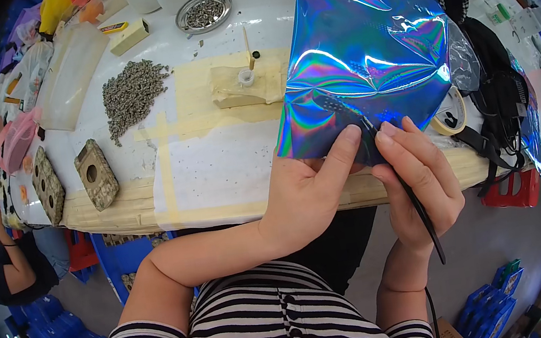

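My left hand (298,199) is closed on the lower edge of a shiny blue holographic sheet (362,34), its thumb on top and its other fingers mostly hidden behind. The sheet is raised over the right part of the table, creased across its middle. In my right hand (426,186) is a slim black tool (418,208), pinched between thumb and fingers. Its far part lies against the lower part of the sheet, beside my left thumb, and its tail points down toward me. Whether it is a pair of tweezers I cannot tell.
On the table (216,169) lie a heap of small grey pieces (131,95), a round metal dish of small parts (204,12), and two speckled cases with round holes (97,175). A taped block (222,90) carries a small white cup (245,78). Right: tape roll (449,114), black bag (501,80).
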The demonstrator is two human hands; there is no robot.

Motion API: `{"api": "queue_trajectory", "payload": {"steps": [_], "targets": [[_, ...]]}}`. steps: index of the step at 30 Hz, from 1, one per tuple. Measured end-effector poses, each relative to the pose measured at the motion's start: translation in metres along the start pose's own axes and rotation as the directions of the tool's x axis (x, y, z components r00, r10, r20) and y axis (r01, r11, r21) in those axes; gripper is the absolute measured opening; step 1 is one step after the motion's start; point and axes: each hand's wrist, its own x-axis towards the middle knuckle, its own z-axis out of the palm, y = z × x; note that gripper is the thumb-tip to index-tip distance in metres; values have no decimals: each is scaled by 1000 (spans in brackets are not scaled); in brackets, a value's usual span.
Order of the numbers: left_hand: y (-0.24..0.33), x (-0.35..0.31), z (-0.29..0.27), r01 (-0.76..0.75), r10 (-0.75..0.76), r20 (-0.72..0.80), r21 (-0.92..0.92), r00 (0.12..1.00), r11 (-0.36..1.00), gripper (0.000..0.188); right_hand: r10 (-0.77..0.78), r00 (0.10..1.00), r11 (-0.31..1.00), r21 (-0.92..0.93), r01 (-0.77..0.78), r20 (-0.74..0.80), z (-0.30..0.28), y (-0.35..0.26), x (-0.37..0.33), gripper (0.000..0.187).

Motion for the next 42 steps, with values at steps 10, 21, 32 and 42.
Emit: {"api": "queue_trajectory", "payload": {"steps": [10,21,32,42], "targets": [[-2,-2,-1,5,-4,-12,63,1000,998,23,61,998,998,32,-61,24,-4,-4,3,29],[-1,-2,0,48,-47,-58,23,997,999,20,26,1000,1000,0,-26,9,-4,-5,2,28],[-3,-2,-1,19,-19,-13,-7,1000,1000,22,30,999,999,-14,-29,33,-5,-5,5,28],[6,-5,4,105,-112,-54,-124,992,987,18,-152,987,972,-171,160,60,-1,1,-2,26]]}}
